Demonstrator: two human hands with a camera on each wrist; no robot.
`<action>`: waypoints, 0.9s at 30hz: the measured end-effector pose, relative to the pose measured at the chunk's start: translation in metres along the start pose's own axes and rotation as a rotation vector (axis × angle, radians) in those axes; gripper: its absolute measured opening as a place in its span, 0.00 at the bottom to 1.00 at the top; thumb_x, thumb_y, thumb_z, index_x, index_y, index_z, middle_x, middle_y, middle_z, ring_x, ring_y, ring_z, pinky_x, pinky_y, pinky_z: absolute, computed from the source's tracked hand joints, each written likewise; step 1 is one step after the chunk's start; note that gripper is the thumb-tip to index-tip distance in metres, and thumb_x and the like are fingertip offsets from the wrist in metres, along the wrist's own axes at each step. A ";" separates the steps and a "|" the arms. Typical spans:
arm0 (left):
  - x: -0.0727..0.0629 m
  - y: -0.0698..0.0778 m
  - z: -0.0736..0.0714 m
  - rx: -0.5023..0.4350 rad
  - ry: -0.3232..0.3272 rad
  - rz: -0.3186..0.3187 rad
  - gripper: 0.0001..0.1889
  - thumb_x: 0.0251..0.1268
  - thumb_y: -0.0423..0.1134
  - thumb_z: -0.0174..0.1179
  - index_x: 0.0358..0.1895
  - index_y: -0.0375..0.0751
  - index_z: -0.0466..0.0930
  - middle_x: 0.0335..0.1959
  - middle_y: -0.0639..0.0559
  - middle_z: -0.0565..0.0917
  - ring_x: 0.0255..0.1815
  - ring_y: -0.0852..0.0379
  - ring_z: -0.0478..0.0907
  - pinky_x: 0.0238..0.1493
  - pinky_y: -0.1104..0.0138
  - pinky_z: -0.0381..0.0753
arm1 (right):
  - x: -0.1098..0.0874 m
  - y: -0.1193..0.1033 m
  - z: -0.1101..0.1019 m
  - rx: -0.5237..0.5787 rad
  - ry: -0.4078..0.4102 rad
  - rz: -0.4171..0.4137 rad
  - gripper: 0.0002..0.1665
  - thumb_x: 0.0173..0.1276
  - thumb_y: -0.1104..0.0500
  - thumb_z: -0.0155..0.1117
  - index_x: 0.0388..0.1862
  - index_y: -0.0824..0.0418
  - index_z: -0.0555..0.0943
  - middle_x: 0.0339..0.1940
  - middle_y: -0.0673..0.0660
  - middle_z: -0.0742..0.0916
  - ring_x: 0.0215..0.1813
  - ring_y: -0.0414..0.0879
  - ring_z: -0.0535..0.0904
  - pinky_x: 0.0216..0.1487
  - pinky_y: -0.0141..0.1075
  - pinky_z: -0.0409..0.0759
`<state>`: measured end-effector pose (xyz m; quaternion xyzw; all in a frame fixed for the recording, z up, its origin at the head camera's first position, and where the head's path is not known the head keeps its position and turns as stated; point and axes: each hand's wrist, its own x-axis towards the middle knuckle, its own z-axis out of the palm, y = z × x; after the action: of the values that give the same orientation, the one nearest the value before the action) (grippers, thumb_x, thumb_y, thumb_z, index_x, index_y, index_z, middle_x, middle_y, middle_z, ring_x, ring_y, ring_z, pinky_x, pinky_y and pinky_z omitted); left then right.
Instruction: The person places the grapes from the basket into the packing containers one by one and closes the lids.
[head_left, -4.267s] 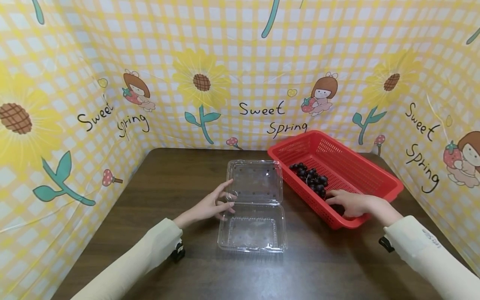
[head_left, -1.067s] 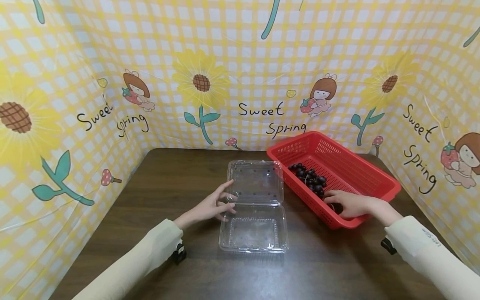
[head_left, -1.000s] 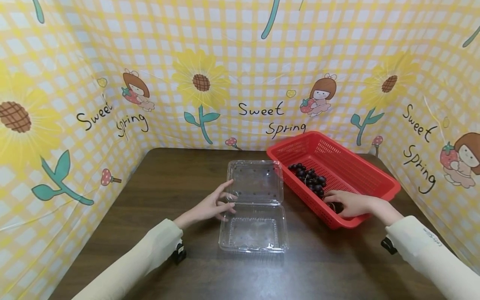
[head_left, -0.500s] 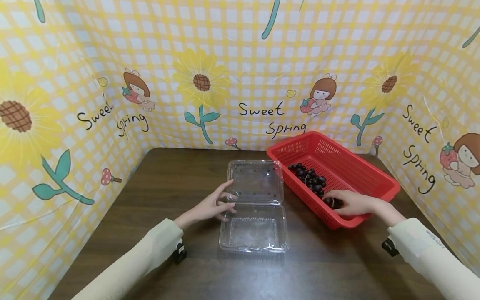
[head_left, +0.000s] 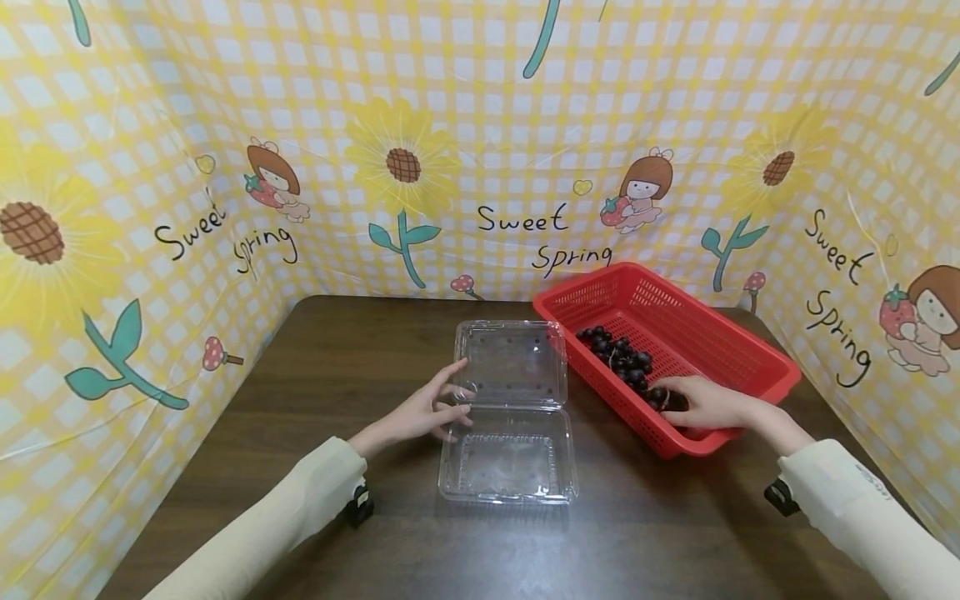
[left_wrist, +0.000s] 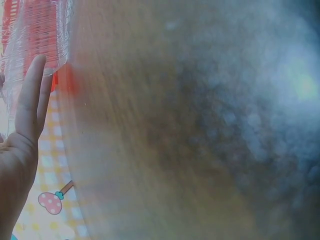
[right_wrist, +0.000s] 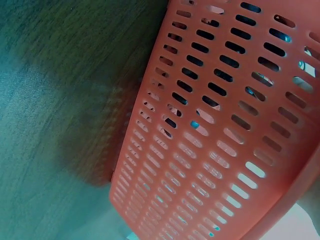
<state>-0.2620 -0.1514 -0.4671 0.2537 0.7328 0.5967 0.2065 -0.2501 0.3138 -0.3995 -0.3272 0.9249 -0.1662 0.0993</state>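
A clear plastic clamshell box [head_left: 507, 454] lies unfolded on the table, its lid [head_left: 510, 362] flat behind the base. My left hand [head_left: 416, 414] is at its left side, fingers spread and extended at the hinge area; the left wrist view also shows these straight fingers [left_wrist: 31, 102] against the clear plastic. Dark grapes [head_left: 618, 354] on stems lie along the left side of a red perforated basket [head_left: 757, 400]. My right hand [head_left: 708, 404] reaches inside the near end, thumb and fingers curled round the nearest grapes. In the right wrist view the basket's wall hides that hand.
The dark wooden table [head_left: 337, 358] carries the box and, at its right, the basket set at an angle. A yellow checked cloth [head_left: 315, 83] with printed flowers encloses the table at the back and sides.
In the basket, my right hand has shifted slightly and its thumb has come up beside the grapes, baring more of the nearest ones. My left hand and the box stay where they were.
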 end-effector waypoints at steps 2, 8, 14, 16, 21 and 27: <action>0.000 0.000 0.000 0.002 0.001 -0.002 0.40 0.68 0.36 0.53 0.74 0.59 0.36 0.60 0.35 0.68 0.46 0.38 0.80 0.33 0.51 0.85 | 0.000 0.001 0.001 0.009 0.015 0.022 0.27 0.63 0.49 0.62 0.56 0.63 0.75 0.51 0.58 0.82 0.51 0.50 0.77 0.51 0.47 0.79; -0.001 0.001 0.001 0.006 0.003 -0.007 0.40 0.68 0.36 0.53 0.74 0.60 0.37 0.60 0.35 0.69 0.46 0.39 0.80 0.33 0.51 0.85 | 0.000 0.002 0.004 0.036 0.045 0.052 0.26 0.62 0.49 0.62 0.56 0.62 0.75 0.51 0.57 0.81 0.51 0.50 0.76 0.51 0.49 0.79; -0.001 0.001 0.001 0.012 0.005 -0.006 0.40 0.68 0.36 0.53 0.74 0.60 0.37 0.60 0.35 0.68 0.46 0.38 0.79 0.33 0.52 0.85 | 0.001 0.003 0.005 0.022 0.096 0.057 0.27 0.62 0.51 0.63 0.55 0.65 0.74 0.50 0.60 0.82 0.49 0.50 0.77 0.49 0.49 0.80; -0.001 0.001 0.001 0.012 0.005 -0.004 0.40 0.68 0.36 0.53 0.74 0.59 0.37 0.60 0.34 0.68 0.46 0.38 0.79 0.33 0.52 0.85 | 0.001 0.002 0.006 0.016 0.118 0.057 0.27 0.62 0.51 0.63 0.55 0.66 0.74 0.49 0.61 0.82 0.47 0.49 0.78 0.48 0.47 0.81; -0.001 0.001 0.001 0.009 0.005 -0.002 0.40 0.68 0.36 0.53 0.74 0.59 0.36 0.60 0.34 0.68 0.47 0.37 0.79 0.33 0.52 0.85 | 0.001 0.001 0.005 0.018 0.160 0.047 0.27 0.62 0.50 0.64 0.54 0.65 0.75 0.48 0.59 0.83 0.46 0.47 0.78 0.44 0.41 0.82; -0.001 0.002 0.001 0.003 0.007 -0.006 0.40 0.68 0.36 0.53 0.74 0.59 0.36 0.60 0.35 0.68 0.47 0.37 0.79 0.33 0.51 0.85 | 0.000 0.001 0.006 0.037 0.193 0.040 0.27 0.63 0.49 0.63 0.54 0.65 0.75 0.49 0.59 0.83 0.49 0.50 0.79 0.45 0.45 0.82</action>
<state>-0.2603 -0.1508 -0.4655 0.2498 0.7351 0.5959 0.2054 -0.2489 0.3127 -0.4050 -0.2892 0.9333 -0.2121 0.0190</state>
